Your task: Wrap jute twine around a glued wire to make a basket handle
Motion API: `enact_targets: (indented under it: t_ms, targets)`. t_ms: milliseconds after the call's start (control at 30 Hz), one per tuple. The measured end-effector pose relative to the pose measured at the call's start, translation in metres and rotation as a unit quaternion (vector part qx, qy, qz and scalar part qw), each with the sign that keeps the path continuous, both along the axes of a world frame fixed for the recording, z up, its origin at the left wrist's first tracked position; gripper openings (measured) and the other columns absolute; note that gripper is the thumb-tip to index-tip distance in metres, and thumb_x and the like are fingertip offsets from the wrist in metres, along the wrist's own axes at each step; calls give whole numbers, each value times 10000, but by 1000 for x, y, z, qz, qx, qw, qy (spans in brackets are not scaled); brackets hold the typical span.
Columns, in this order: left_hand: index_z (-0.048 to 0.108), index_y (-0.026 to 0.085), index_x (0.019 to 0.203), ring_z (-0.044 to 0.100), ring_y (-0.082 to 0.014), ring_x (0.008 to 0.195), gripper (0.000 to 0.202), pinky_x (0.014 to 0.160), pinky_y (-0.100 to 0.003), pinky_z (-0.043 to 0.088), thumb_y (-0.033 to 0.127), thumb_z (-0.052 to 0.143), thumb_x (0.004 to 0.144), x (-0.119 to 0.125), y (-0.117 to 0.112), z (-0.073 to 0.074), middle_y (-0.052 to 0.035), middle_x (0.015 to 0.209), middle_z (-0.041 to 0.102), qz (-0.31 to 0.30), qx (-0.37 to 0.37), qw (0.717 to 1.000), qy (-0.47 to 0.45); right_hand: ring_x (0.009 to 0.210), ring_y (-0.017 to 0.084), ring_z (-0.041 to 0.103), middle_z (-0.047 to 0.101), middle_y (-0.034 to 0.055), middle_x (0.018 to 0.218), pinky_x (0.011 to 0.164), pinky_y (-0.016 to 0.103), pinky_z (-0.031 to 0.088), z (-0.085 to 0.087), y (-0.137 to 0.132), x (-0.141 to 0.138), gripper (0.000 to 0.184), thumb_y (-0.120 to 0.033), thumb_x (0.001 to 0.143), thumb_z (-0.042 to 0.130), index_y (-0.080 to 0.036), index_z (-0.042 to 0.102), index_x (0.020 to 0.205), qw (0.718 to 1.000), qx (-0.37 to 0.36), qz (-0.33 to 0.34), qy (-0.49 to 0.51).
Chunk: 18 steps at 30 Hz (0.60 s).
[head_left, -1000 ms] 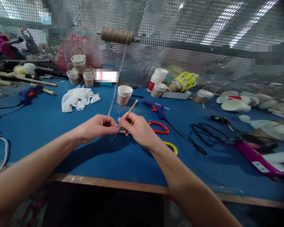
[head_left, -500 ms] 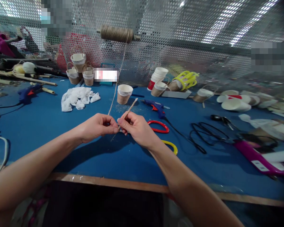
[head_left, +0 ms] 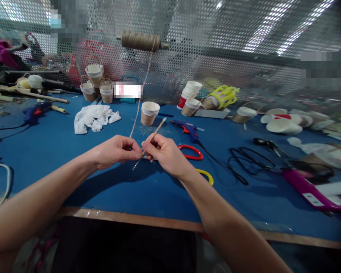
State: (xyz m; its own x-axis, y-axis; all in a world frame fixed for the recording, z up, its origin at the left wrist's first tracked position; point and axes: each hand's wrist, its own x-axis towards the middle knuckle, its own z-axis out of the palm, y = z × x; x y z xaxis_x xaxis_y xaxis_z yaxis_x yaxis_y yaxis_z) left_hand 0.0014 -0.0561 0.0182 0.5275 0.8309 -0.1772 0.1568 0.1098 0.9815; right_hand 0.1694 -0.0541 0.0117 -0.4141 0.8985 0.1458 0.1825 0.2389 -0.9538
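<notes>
Twine [head_left: 144, 85] runs down from a wooden-cored spool [head_left: 140, 40] on the mesh wall to my left hand [head_left: 122, 151], whose thumb and fingers pinch it. My right hand [head_left: 161, 151] is closed on a thin twine-wrapped stick [head_left: 159, 126], which slants up with a pale tip. The fingertips of both hands meet around the stick's lower end. A thin end pokes out below them. Just beyond stands a small twine-wrapped paper cup [head_left: 150, 113] with a white rim. Scissors with a red and a yellow handle [head_left: 206, 176] lie partly hidden by my right hand.
A blue glue gun [head_left: 189, 131] with a looping black cord lies right of the cup. White cloth [head_left: 93, 118] lies to the left, before several small handled baskets [head_left: 94, 74]. Stacked paper cups [head_left: 191, 93] stand at the back. A purple tool [head_left: 312, 189] lies far right.
Both hands stay in nearly the same place with the stick and twine. The thin end below the fingers has shifted slightly. Nothing has been let go.
</notes>
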Motion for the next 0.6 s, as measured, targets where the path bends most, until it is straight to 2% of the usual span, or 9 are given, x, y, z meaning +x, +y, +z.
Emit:
enact_targets:
  t_ms: [600]
  targets:
    - [533,113,605,288,-30,436,124,408,-205,169,191,616,653,4,-2,0,56,498,418,29,0,1000,-6,469,60,435,458,-51,544,451,206,371,0,-2,0,220,-350,779,531,-158,469,691,1000,9,-8,4]
